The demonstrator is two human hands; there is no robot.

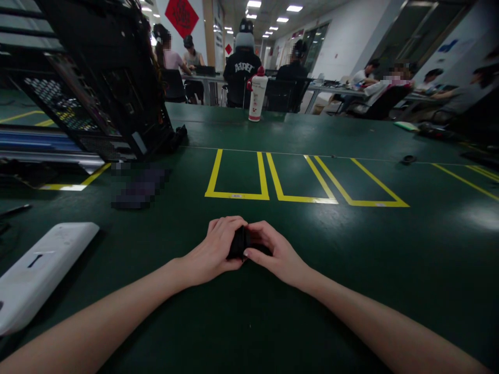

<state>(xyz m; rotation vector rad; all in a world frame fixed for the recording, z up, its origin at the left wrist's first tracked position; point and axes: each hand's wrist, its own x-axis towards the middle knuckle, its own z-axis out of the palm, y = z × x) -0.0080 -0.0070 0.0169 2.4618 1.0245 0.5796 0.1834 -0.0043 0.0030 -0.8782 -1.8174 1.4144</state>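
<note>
Between my two hands, low over the green tabletop, is a small black object [238,243]; its kind does not show, since fingers cover much of it. My left hand [215,245] wraps round its left side, fingers over the top and thumb below. From the right, my right hand [276,253] grips it with curved fingers at the far side and the thumb at the near side. A dark gap shows under the right palm.
Yellow tape outlines [237,196] mark the green table [249,322] ahead. A black computer case [117,88] stands at the left, a white device [42,265] nearer me. A white and red bottle [257,96] stands at the back; several people sit beyond.
</note>
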